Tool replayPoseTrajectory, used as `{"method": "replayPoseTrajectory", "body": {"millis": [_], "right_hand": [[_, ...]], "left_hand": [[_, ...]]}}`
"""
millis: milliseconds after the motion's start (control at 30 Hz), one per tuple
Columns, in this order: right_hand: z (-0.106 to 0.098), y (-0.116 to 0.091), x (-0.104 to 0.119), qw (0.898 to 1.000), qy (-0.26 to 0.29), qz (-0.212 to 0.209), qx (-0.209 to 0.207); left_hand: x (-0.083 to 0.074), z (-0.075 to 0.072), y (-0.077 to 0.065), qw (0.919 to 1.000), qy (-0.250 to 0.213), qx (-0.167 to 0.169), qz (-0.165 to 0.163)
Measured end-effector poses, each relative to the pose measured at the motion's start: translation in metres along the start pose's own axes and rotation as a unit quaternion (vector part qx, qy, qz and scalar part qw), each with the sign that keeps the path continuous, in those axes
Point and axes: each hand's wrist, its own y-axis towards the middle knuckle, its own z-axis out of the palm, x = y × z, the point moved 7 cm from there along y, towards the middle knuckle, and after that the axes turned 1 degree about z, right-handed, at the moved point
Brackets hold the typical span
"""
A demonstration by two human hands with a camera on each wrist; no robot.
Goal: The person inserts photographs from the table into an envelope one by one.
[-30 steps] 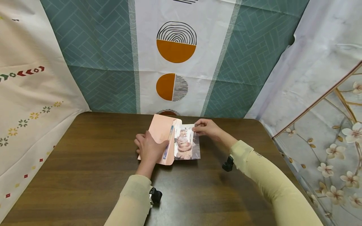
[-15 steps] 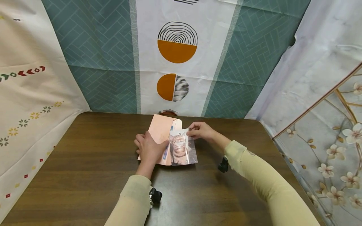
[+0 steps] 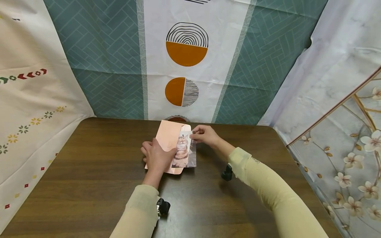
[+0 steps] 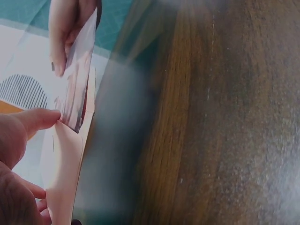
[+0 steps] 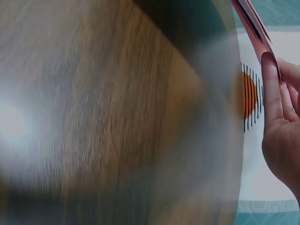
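Note:
A pink envelope (image 3: 169, 132) is held tilted near the back of the table by my left hand (image 3: 157, 155). Its thumb lies on the front and the other fingers curl behind. The envelope's mouth faces right with the flap folded back. My right hand (image 3: 206, 135) pinches the upper right corner of a cat photo (image 3: 182, 150) between thumb and fingers. The photo's left edge sits in the envelope's mouth, close to my left thumb. In the left wrist view the photo (image 4: 77, 89) slants into the opening, between the front panel (image 4: 67, 145) and the flap.
A brown wooden table (image 3: 89, 185) lies beneath both hands. Behind it hangs a teal and white patterned cloth (image 3: 113, 59). A floral cloth (image 3: 342, 158) borders the right side and a cream patterned cloth (image 3: 26, 109) the left.
My right hand has moved left with the photo, first dipping in front of the flap, then rising so its left edge enters the envelope's mouth. The left hand and envelope stay nearly still.

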Motion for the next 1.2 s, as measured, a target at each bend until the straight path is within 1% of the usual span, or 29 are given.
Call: {"method": "replayPoseTrajectory", "body": {"millis": [333,500,667,933,1067,1200], "right_hand": [[0.016,0.004,0.001,0.999,0.013,-0.012,-0.03],[0.02,0.004,0.001,0.999,0.006,-0.022,-0.037],[0.019,0.003,0.0,1.0,0.013,-0.011,-0.023],[0.006,0.003,-0.003,0.998,0.05,0.025,0.002],[0.004,0.005,-0.002,0.998,0.045,0.031,0.011],[0.006,0.007,-0.001,0.998,0.049,0.031,0.017]], "left_hand": [[0.002,0.0,-0.001,0.9999,0.001,0.007,-0.011],[0.003,0.001,-0.001,0.9999,-0.003,0.009,-0.008],[0.003,0.001,-0.002,1.0,-0.004,0.004,-0.005],[0.002,0.003,-0.002,1.0,0.006,0.003,0.001],[0.0,0.002,-0.003,1.0,0.003,0.001,0.001],[-0.001,0.002,-0.002,1.0,0.001,-0.001,0.0]]}}
